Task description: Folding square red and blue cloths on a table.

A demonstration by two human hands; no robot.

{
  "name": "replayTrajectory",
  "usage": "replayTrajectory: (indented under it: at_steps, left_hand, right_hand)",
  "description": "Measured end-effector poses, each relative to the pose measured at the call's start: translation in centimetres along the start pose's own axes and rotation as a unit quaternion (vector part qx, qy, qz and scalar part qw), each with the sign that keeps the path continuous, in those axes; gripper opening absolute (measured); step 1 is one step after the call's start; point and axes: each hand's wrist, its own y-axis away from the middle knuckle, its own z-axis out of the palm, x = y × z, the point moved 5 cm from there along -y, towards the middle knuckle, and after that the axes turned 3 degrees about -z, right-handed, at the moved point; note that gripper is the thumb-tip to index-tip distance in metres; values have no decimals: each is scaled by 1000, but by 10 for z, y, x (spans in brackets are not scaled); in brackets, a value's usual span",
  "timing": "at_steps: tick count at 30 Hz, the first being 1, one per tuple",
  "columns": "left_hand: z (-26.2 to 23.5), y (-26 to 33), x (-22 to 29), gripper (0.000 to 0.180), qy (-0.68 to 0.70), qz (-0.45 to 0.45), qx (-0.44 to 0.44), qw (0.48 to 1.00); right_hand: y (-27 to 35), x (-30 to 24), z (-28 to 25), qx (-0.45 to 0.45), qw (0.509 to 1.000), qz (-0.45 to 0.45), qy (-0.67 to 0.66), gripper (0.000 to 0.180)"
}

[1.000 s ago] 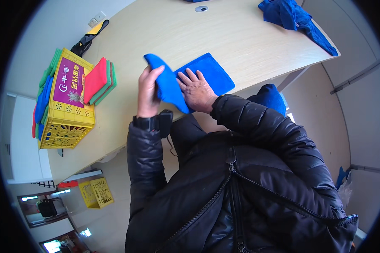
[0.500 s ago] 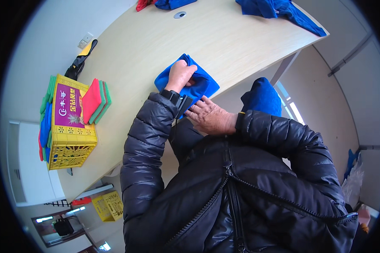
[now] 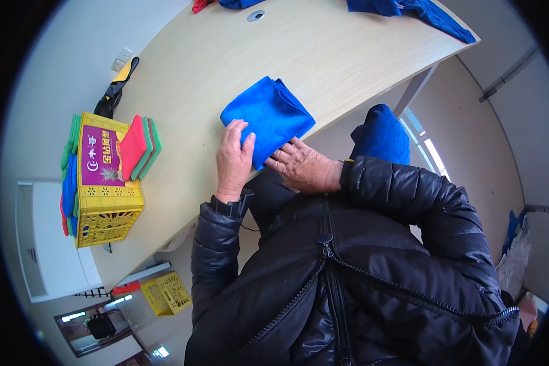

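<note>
- The right hand (image 3: 305,169) lies nearest the body, fingers spread and fingertips resting against the near edge of the folded cloth; it is not clenched, and no pinch shows.
- The left hand (image 3: 233,160) touches the cloth's near left side, fingers loosely bent and thumb apart from them. Whether a layer is caught beneath the fingers, I cannot tell.
- The folded blue cloth (image 3: 271,116) lies on the table (image 3: 183,104) by its near edge, just ahead of both hands, with layers showing along its right side.
- It looks light, soft and floppy, with nothing fragile about it. The nap probably grips skin well, so slipping from the fingers seems a small worry; layers sliding out of line seems the larger one.
- The best hold is likely along the thick folded side, thumb above and fingers below, taking all layers together; a loose corner alone would probably let it unfold.
- Beyond the right sleeve (image 3: 402,183), past the table edge, sits a blue bundle (image 3: 382,137).
- To the left stands a yellow crate (image 3: 108,210), with red and green cloths (image 3: 134,149) hung over its side.
- At the far right corner lies a crumpled blue cloth (image 3: 436,21).
</note>
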Motion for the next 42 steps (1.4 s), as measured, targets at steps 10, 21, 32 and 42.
replayTrajectory:
  at_steps: [10, 21, 32, 42]
  left_hand:
    - [26, 35, -9, 52, -124, 66, -52, 989]
    - [-1, -6, -25, 39, -43, 77, -30, 996]
    - [53, -130, -69, 26, 178, -122, -217, 952]
    - [63, -134, -55, 19, 422, -145, -293, 846]
  right_hand:
    - [-16, 10, -53, -139, 939, 157, -273, 48]
    - [-31, 64, -26, 145, 972, 182, -11, 56]
    - [8, 80, -43, 165, 922, 335, -97, 53]
    - [20, 84, -42, 228, 897, 326, -194, 46]
